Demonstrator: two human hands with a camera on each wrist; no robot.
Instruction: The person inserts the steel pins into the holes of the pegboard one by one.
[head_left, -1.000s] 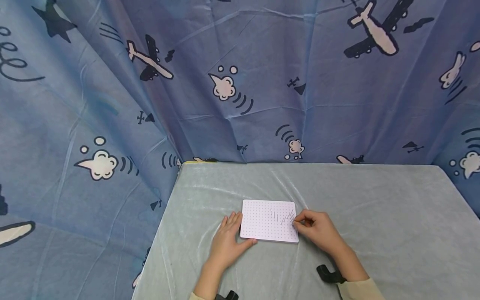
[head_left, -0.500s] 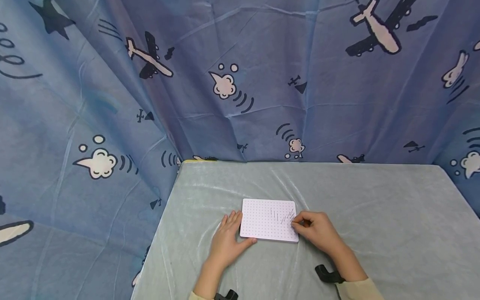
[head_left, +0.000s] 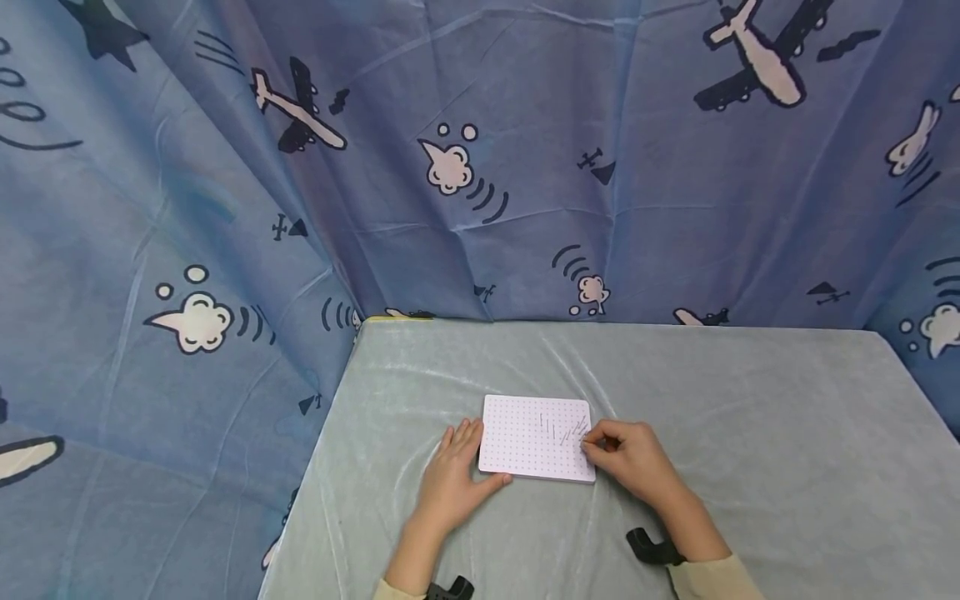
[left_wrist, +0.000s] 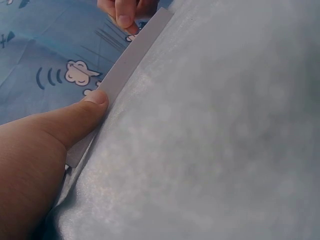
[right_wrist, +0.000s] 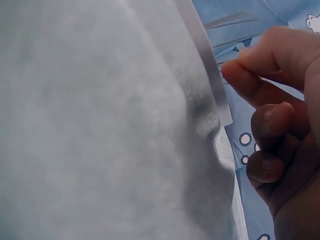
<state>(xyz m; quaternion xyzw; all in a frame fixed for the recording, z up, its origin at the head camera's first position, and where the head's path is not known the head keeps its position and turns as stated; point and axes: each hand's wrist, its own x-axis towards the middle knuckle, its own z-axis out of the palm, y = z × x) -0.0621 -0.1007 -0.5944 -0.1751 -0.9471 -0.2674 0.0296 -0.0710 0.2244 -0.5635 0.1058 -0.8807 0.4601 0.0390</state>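
A white pegboard (head_left: 510, 437) with rows of small holes lies flat, and several thin metal needles (head_left: 547, 427) stand in its right half. My left hand (head_left: 453, 487) rests at the board's left side, fingers straight along that edge and thumb against the front edge. At the right edge my right hand (head_left: 636, 460) pinches between thumb and index finger what looks like another thin needle, mostly hidden by the fingertips. The right wrist view shows the needles (right_wrist: 232, 20) rising beyond the board's side (right_wrist: 212, 67), near the pinching fingers; the other fingers are curled.
A pale grey-green cloth (head_left: 787, 433) covers the table under the board. Behind and to the left hangs a blue curtain (head_left: 525, 167) printed with planes and clouds. Black camera mounts (head_left: 652, 548) sit on both wrists.
My right hand has shifted very slightly left and stays pinched at the board's right edge. The left hand keeps its place on the board. The head view has tilted slightly.
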